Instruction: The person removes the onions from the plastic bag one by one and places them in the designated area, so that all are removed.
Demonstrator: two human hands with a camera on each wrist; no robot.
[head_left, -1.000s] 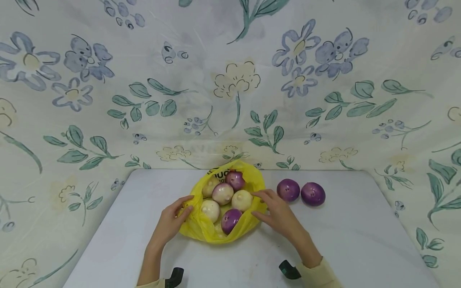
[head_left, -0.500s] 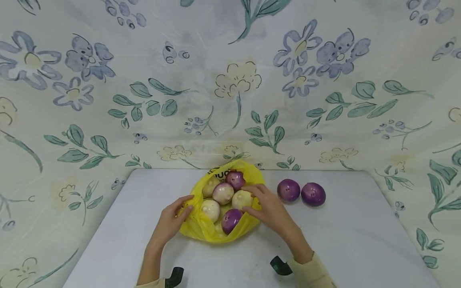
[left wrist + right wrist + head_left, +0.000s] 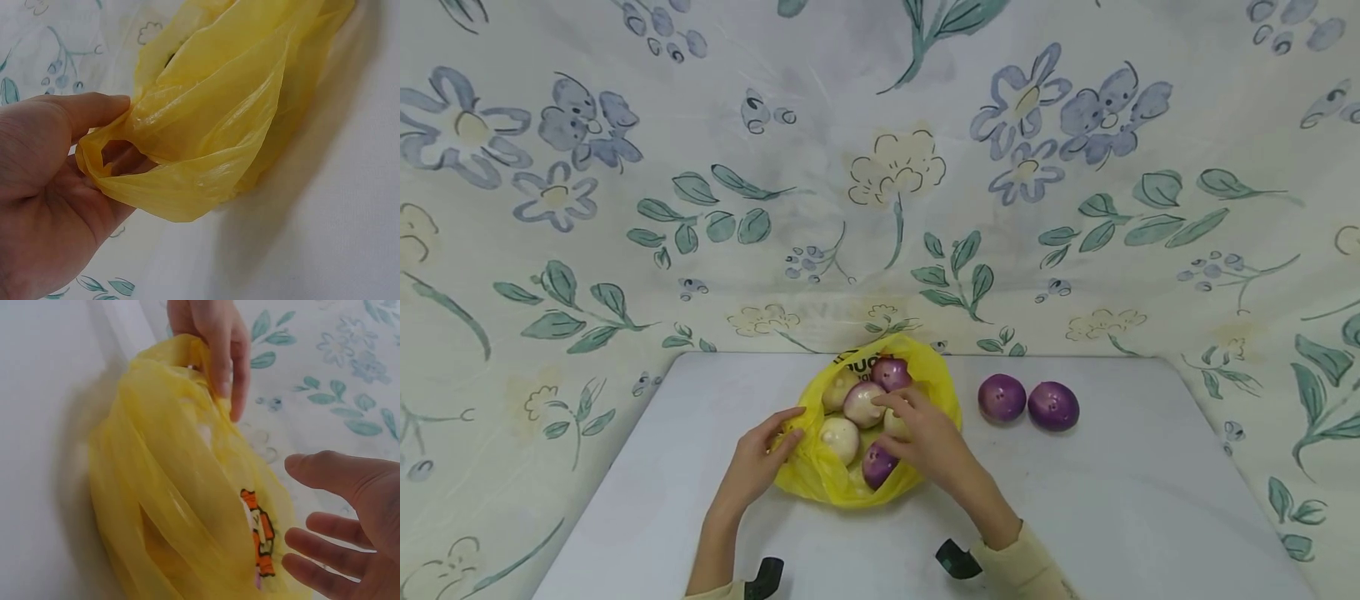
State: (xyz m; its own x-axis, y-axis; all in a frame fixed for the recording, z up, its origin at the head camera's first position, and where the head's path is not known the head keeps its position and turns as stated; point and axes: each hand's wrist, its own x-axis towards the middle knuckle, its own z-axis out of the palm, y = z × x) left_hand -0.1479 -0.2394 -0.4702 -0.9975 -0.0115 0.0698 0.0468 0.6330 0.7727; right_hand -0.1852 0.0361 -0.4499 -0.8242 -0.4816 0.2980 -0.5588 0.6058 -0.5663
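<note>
In the head view a yellow plastic bag (image 3: 812,479) lies with its mouth spread wide on the white table. Several turnips sit inside it, among them a white one (image 3: 839,441), a purple-and-white one (image 3: 862,405) and a purple one (image 3: 878,467). My left hand (image 3: 752,467) pinches the bag's left rim; the left wrist view shows thumb and fingers around a fold of plastic (image 3: 187,156). My right hand (image 3: 940,446) reaches over the mouth from the right, partly covering a white turnip (image 3: 896,427). In the right wrist view its spread fingers (image 3: 328,553) hold nothing.
Two purple turnips (image 3: 1002,398) (image 3: 1053,406) stand side by side on the table (image 3: 1120,500), right of the bag. A flower-patterned cloth (image 3: 820,192) hangs behind the table's far edge.
My right hand has moved left from the bag's right rim to over its mouth, above the turnips. My left hand has stayed on the left rim.
</note>
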